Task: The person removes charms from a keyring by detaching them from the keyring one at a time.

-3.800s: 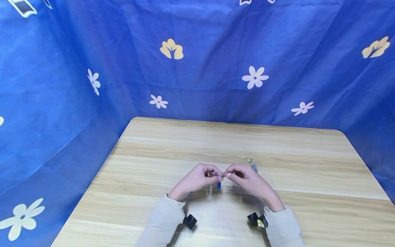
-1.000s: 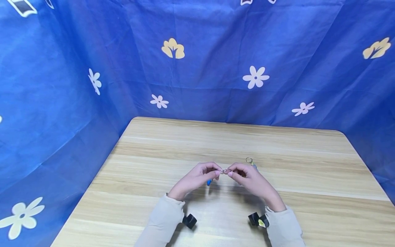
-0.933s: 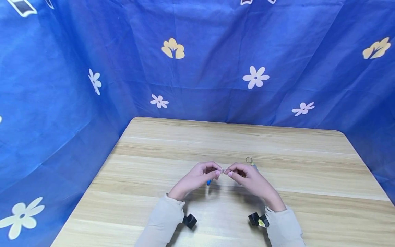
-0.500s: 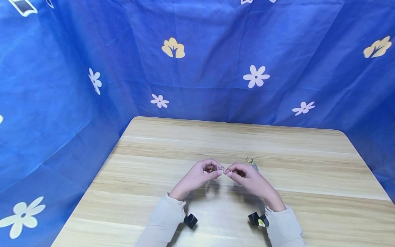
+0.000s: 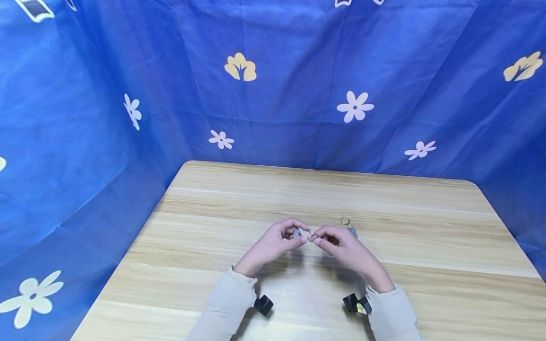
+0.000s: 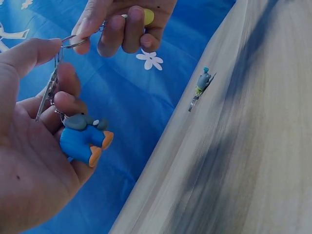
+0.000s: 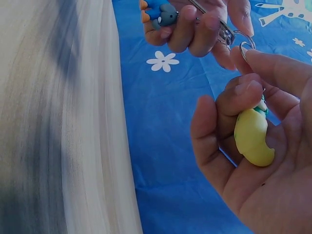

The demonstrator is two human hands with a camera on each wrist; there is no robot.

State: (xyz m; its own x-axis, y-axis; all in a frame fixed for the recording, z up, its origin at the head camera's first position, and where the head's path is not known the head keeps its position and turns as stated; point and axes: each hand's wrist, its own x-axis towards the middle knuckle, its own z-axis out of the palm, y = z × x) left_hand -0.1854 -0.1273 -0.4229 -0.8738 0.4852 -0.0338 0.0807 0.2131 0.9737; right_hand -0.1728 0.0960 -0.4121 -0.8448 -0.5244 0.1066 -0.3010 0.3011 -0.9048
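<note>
My left hand (image 5: pixel 273 241) pinches a metal key ring at its fingertips. From that ring a flat metal piece (image 6: pixel 47 92), whose kind I cannot tell, and a blue-and-grey animal figurine (image 6: pixel 80 139) hang against the curled fingers and palm. Facing it, my right hand (image 5: pixel 346 246) pinches a key ring (image 7: pixel 245 48) between thumb and forefinger. A yellow figurine (image 7: pixel 254 139) with a green part lies in the right palm. The metal rings meet between the two hands' fingertips; whether they are linked is unclear.
Another keychain (image 5: pixel 351 230), with a ring and a small grey-blue figurine, lies on the wooden table (image 5: pixel 239 189) just beyond the right hand. Blue patterned cloth (image 5: pixel 290 94) hangs behind and beside the table.
The blue figurine hung below the left hand earlier and now shows between the left thumb and fingers. The left fingertips have risen slightly; the right hand has barely moved.
</note>
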